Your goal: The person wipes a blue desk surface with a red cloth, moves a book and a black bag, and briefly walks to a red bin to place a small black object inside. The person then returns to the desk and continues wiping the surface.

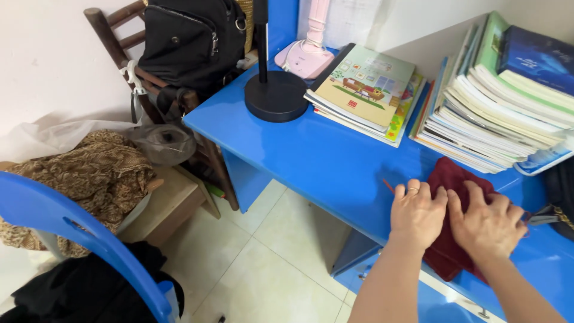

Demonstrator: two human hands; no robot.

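A dark red cloth [449, 174] lies on the blue desk [311, 155] near its front edge at the right. My left hand [417, 212] rests flat on the cloth's left part, fingers together, a ring on one finger. My right hand [485, 224] presses on the cloth beside it, fingers slightly spread. Both hands cover most of the cloth; neither grips it.
Behind the cloth are a tall stack of books [502, 101] and a flatter pile of books [365, 90]. A black round lamp base [276, 96] and a pink lamp base [306, 57] stand farther back. A black bag hangs on a wooden chair [191, 42]. A blue chair back [78, 233] is at left.
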